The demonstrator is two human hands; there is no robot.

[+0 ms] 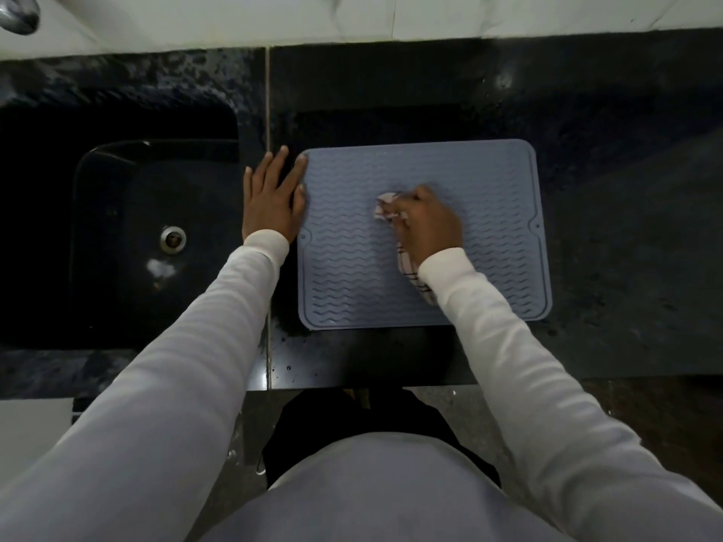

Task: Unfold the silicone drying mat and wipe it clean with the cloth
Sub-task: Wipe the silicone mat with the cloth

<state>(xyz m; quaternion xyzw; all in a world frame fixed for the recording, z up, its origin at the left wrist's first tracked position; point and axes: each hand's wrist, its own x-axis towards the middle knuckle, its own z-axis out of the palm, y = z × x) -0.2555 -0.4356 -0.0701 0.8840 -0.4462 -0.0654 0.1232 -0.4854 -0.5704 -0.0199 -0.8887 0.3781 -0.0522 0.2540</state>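
Observation:
The grey-blue silicone drying mat lies fully unfolded and flat on the dark stone counter, its wavy ribs facing up. My right hand grips a bunched white cloth with dark checks and presses it on the middle of the mat; a tail of the cloth trails under my wrist. My left hand lies flat on the counter, fingers straight, its thumb and forefinger touching the mat's left edge.
A black sink with a metal drain sits left of the mat, a tap above it at the top left corner. Pale wall tiles run behind the counter. The counter's front edge is close below the mat.

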